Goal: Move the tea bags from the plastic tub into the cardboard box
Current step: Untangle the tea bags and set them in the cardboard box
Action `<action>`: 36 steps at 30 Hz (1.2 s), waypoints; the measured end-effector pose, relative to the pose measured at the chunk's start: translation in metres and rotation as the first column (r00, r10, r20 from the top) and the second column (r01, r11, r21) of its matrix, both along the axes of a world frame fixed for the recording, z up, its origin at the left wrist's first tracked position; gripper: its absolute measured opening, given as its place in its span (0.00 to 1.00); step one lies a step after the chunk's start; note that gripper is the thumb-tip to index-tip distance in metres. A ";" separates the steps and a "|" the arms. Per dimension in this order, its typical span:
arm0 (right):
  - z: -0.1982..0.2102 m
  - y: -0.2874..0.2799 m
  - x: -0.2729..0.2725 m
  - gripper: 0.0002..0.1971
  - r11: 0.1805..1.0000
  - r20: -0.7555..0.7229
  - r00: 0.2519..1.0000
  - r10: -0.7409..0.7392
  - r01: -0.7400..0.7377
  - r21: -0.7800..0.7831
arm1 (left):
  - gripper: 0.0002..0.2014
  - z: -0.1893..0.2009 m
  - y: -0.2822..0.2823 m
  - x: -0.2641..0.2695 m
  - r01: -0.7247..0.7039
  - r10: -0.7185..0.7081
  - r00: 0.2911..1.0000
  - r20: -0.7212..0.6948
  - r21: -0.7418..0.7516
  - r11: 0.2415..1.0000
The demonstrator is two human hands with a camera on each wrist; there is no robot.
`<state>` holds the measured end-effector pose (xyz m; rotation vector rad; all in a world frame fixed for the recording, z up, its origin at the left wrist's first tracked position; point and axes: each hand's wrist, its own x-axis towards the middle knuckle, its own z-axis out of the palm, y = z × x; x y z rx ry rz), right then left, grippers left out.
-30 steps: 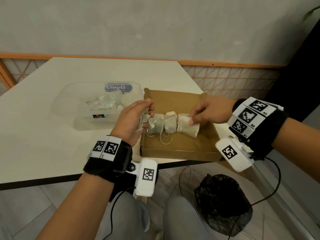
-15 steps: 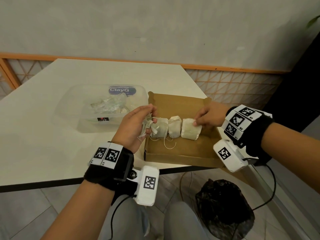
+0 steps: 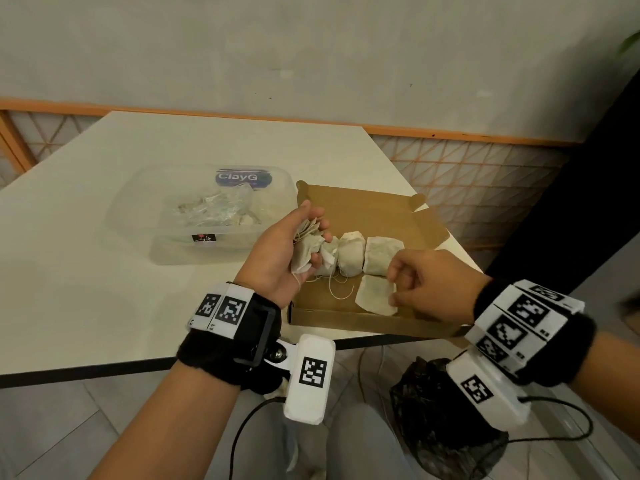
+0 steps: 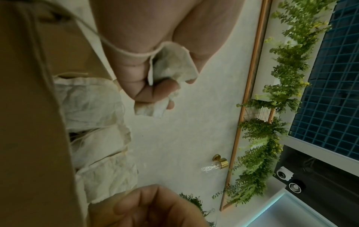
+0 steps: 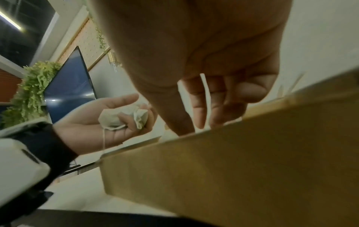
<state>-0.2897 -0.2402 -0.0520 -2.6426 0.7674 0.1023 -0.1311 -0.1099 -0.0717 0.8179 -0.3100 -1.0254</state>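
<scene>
A shallow brown cardboard box [image 3: 377, 216] lies at the table's near right corner. Three pale tea bags [image 3: 353, 252] stand in a row inside it. My left hand [image 3: 294, 251] hovers at the box's left edge, palm up, gripping a bunch of tea bags [image 3: 306, 249] [image 4: 170, 64] [image 5: 124, 116], with a string hanging down. My right hand [image 3: 408, 285] pinches a flat tea bag [image 3: 375, 296] low in the box's near half, in front of the row. The clear plastic tub [image 3: 194, 216] with a blue label sits left of the box, with several tea bags [image 3: 214, 213] inside.
The white table [image 3: 104, 289] stretches to the left and back. A black bag [image 3: 440, 420] lies on the floor below the box corner. The box overhangs the table's near edge slightly. A wall with an orange rail stands behind.
My right hand left the row's right end, came back toward me and now pinches a fourth, flat tea bag in front of the row. My left hand has turned palm up.
</scene>
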 end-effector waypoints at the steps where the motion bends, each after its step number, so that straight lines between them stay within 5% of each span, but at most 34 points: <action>1: -0.002 -0.002 -0.001 0.13 1.000 -0.005 1.000 -0.014 0.014 0.000 | 0.11 0.000 0.000 0.000 0.005 -0.005 1.000 -0.002 0.001 1.000; 9: 0.000 -0.002 0.007 0.15 0.970 -0.223 0.946 0.236 -0.243 -0.005 | 0.08 -0.002 -0.005 -0.001 0.028 -0.025 0.996 -0.085 0.038 0.999; 14: -0.009 -0.004 0.012 0.07 0.974 -0.173 0.960 0.221 -0.225 -0.006 | 0.04 -0.009 -0.008 -0.001 -0.011 0.015 0.995 -0.100 0.036 0.999; 18: 0.007 -0.014 0.011 0.04 0.976 -0.087 0.975 0.206 -0.199 0.083 | 0.02 -0.006 -0.008 -0.007 -0.077 0.062 0.988 0.142 0.102 0.992; 21: 0.034 -0.024 0.011 0.03 0.903 0.093 0.989 0.118 -0.146 0.404 | 0.11 -0.002 -0.008 -0.015 -0.037 -0.028 0.937 0.349 0.178 0.983; 26: 0.057 -0.027 0.015 0.04 0.834 0.186 0.978 0.089 -0.176 0.524 | 0.17 0.009 -0.016 -0.021 0.064 -0.318 0.722 0.614 0.399 0.915; 29: 0.061 -0.026 0.019 0.03 0.864 0.163 0.985 0.046 -0.121 0.489 | 0.07 0.014 -0.020 -0.023 0.008 -0.301 0.699 0.649 0.414 0.910; 32: 0.062 -0.024 0.024 0.10 0.940 0.084 0.995 0.045 -0.071 0.334 | 0.06 0.017 -0.022 -0.025 -0.027 -0.251 0.715 0.653 0.384 0.923; 36: 0.063 -0.023 0.032 0.08 0.988 0.035 0.997 0.072 -0.076 0.131 | 0.08 0.015 -0.020 -0.025 -0.066 -0.203 0.754 0.625 0.380 0.922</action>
